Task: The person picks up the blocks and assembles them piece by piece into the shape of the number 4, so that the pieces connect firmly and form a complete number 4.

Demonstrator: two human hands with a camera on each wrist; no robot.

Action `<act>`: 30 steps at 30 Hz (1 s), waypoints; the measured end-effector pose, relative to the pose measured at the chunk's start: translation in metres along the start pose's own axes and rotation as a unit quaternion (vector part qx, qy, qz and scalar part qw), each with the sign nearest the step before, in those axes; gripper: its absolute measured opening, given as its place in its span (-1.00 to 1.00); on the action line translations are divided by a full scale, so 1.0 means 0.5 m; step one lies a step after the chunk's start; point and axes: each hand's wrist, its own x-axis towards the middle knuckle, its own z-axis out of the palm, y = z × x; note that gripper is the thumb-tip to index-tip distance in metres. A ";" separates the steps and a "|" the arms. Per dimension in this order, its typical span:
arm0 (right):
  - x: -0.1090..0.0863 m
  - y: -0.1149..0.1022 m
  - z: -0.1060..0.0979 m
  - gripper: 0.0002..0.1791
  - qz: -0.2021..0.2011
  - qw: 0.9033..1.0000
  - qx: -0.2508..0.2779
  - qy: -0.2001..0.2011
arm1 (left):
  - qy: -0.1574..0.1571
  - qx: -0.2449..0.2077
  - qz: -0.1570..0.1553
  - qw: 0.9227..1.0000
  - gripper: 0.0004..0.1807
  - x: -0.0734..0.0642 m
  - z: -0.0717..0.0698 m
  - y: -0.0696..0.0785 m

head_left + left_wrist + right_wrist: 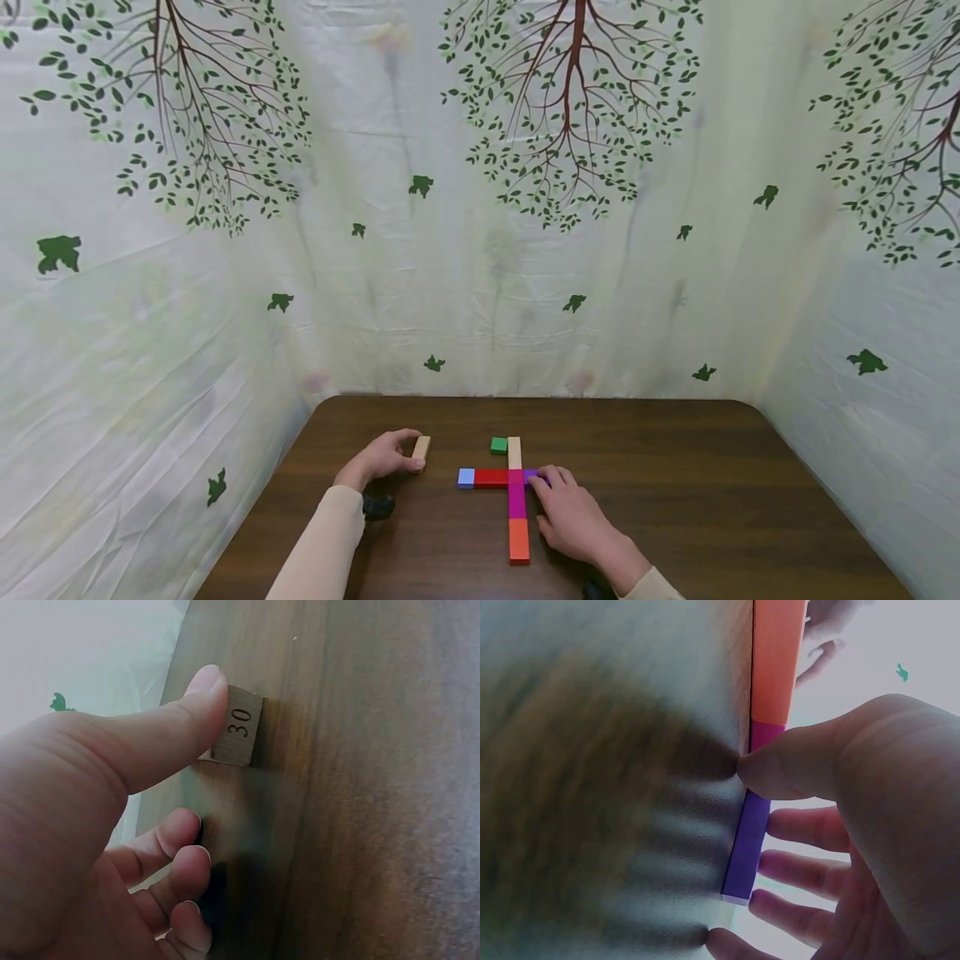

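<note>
My left hand [384, 460] holds a plain wooden block [422, 452] between thumb and index finger at the table's left. In the left wrist view, the number 30 shows on the end of that block [241, 726]; the index finger is hidden. My right hand [573, 515] rests by a purple block [530, 476], its fingertips touching it. In the right wrist view the fingers reach along the purple block's [748, 844] far side, and the thumb is down near a magenta block [765, 735]. The purple block joins the magenta block [517, 498] in a cross of blocks.
The cross also has a red block [491, 478], a light blue block [466, 478], an orange block [519, 542] and another plain wooden block [514, 452]. A green block [498, 446] lies beside its top. Behind the brown table [712, 500] hangs a leaf-printed cloth [495, 333].
</note>
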 end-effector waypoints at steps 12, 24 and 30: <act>0.003 0.001 0.002 -0.34 -0.001 1.000 -0.006 0.004 | 0.052 0.044 0.020 0.997 -0.28 -0.004 0.016 -0.004; 0.002 0.000 0.005 -0.34 0.004 1.000 0.001 -0.003 | 0.118 0.040 0.059 0.991 -0.27 -0.018 0.050 -0.001; 0.002 -0.001 0.004 -0.33 0.008 1.000 0.002 -0.006 | 0.125 0.011 0.056 0.990 -0.25 -0.020 0.055 0.000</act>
